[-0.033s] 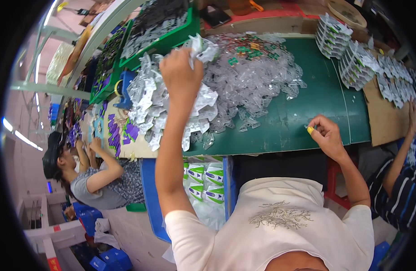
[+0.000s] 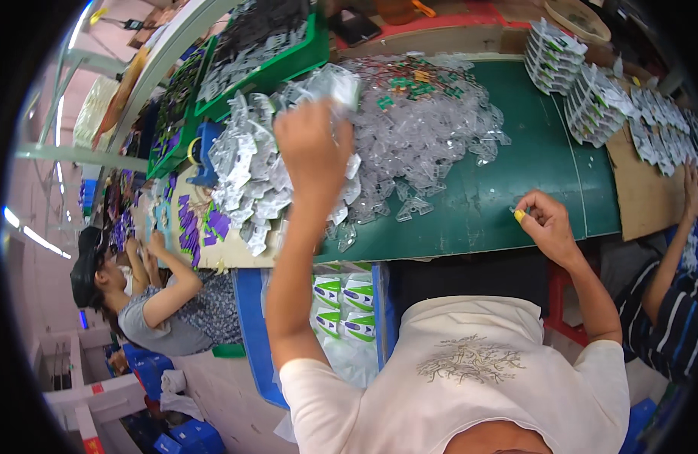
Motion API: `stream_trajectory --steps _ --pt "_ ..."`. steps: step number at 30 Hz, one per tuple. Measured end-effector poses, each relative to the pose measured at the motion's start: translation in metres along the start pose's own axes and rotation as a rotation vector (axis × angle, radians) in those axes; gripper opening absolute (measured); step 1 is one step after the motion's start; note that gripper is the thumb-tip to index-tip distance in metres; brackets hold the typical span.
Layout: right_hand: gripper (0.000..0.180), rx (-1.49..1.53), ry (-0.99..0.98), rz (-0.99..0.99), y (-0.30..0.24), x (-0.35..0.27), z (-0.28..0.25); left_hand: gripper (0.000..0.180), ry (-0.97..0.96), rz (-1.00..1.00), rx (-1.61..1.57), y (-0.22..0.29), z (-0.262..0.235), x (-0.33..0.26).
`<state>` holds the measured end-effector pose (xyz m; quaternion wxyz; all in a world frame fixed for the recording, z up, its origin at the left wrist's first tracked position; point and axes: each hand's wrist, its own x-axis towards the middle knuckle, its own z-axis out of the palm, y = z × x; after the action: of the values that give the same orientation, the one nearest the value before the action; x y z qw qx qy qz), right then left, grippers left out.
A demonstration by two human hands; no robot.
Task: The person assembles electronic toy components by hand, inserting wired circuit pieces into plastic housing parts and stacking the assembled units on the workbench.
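So the left hand (image 2: 313, 147) is stretched way out over the counter (image 2: 546, 181), which has a green mat on top, and its grip is closed around a clear plastic blister shell (image 2: 335, 85) held up above the big pile of clear shells (image 2: 409, 144) heaped across the middle of the mat. The shell sticks out past the fingers toward the far side, right near the green tray (image 2: 269, 49) full of more clear parts at the back left. The right hand (image 2: 547, 223) sits low near the front edge of the mat, well apart from the pile, with thumb and fingertips pinched narrow on a small yellow piece (image 2: 520, 216) (too tiny to say what it actually is). Off to the far right there are neat stacks of packed blister cards (image 2: 584, 83) fanned out in rows, partly on a sheet of brown cardboard (image 2: 644, 189). Another person in a striped sleeve (image 2: 671, 318) reaches onto that cardboard from the right edge. On the left a person in a grey top (image 2: 148, 318) leans over purple and green printed cards (image 2: 201, 227). Below the counter edge there's a blue bin (image 2: 254, 333) holding green and white packets (image 2: 345, 303).
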<state>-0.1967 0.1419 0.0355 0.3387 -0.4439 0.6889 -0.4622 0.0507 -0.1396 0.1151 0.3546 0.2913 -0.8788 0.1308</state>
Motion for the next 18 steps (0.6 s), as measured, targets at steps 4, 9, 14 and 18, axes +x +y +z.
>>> stream_trajectory --steps 4,9,14,18 --pt "0.007 -0.136 0.003 -0.181 -0.007 0.003 0.005 0.033 -0.145 0.201 -0.340 0.111 -0.037 -0.104" --pt "0.011 -0.277 -0.120 -0.492 -0.017 0.006 0.041 0.035 -0.280 0.126 -0.334 0.168 -0.008 -0.176" --pt "0.011 -0.630 -0.155 -0.709 -0.011 0.013 0.068 0.036 -0.317 -0.015 -0.414 0.170 0.005 -0.182" --pt "0.013 -0.785 -0.282 -0.708 -0.012 0.011 0.068 0.036 -0.371 -0.029 -0.684 0.152 -0.003 -0.167"
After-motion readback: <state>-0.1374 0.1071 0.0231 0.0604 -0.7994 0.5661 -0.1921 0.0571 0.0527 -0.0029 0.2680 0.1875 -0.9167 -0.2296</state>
